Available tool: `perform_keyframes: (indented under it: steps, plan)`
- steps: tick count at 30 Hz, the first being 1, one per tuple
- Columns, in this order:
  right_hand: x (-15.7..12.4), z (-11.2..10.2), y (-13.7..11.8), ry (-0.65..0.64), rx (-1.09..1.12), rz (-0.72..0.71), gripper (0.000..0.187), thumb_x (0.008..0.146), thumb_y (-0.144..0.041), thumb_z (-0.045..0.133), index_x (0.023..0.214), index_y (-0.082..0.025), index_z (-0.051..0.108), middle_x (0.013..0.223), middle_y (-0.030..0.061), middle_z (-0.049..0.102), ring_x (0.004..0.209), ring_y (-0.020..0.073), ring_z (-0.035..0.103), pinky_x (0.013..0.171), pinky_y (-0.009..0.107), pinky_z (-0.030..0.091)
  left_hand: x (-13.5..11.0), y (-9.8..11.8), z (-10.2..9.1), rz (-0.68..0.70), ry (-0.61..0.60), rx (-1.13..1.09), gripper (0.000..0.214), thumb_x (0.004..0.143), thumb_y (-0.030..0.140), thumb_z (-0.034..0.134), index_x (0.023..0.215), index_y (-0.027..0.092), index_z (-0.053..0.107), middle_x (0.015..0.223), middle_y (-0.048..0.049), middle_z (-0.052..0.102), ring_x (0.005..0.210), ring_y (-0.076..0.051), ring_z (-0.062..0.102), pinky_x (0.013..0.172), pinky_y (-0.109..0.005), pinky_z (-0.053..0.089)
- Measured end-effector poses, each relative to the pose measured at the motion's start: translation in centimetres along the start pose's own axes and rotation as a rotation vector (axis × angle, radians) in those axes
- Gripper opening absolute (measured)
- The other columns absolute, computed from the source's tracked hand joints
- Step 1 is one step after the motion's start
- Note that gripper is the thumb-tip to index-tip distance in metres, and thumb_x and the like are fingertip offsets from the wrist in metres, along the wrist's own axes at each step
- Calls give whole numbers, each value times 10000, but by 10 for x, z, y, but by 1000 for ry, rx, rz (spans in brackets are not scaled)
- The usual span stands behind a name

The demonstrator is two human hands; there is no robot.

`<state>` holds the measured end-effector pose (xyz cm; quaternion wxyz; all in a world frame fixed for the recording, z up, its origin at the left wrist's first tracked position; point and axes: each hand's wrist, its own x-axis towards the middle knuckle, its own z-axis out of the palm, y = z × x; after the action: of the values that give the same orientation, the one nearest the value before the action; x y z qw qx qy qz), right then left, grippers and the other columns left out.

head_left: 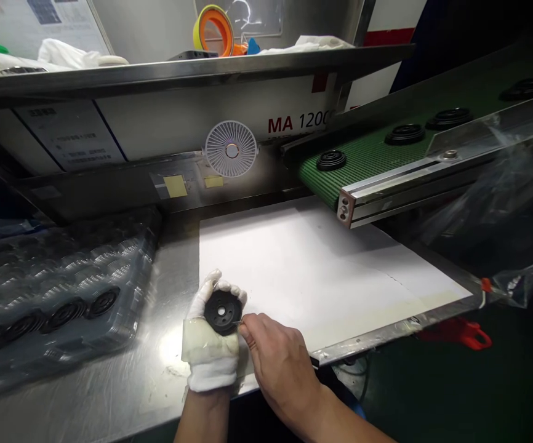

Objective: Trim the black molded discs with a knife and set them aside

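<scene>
My left hand (210,344), in a white fabric glove, is shut around a black round moulded part (223,311) with a central hole and small holes around it. My right hand (280,363) is bare and close against the part's lower right edge. Its fingertips pinch a thin metal tool (237,322), perhaps a pick or blade, whose tip touches that edge. The fingers hide most of the tool. Below my hands lies the steel table (123,375), with a white sheet (303,264) beside them.
A clear plastic tray (58,301) holding several black round parts lies to my left. Ahead, a green conveyor belt (368,163) carries several similar parts and ends above the white sheet. A white desk fan (231,149) and a steel shelf (169,77) stand beyond.
</scene>
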<state>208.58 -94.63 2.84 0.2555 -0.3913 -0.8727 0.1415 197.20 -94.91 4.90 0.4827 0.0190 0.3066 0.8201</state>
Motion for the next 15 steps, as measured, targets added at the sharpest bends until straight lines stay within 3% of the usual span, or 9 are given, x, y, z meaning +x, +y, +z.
perform_keyframes:
  steps: [5,10,12,15]
  plan:
    - [-5,4,-8,-13,-13,-35,221,975,-251,338,832,-225,505,729,-12,578,618,164,522,563,296,238,-3,-3,1,96,81,22,253,704,197,658,957,210,648,755,-10,631,739,-145,616,766,-306,525]
    - [-1,-3,-2,-50,27,-32,203,970,-237,356,858,-218,523,753,-4,589,655,164,537,579,282,272,-9,9,-2,-133,-31,-12,359,737,217,566,1087,166,628,922,-103,657,945,-275,613,869,-504,483]
    - [0,-5,1,-28,33,-7,217,975,-249,350,844,-217,519,744,-4,586,641,158,532,576,277,275,-8,10,-2,-140,-53,-35,357,731,196,560,1077,144,627,836,-88,645,838,-236,626,829,-471,506]
    - [-1,-3,0,-8,26,7,234,980,-257,333,828,-221,507,729,-8,577,623,159,526,567,282,264,-5,5,3,-84,14,-102,221,733,141,604,950,162,641,703,-10,589,674,-123,585,744,-320,524]
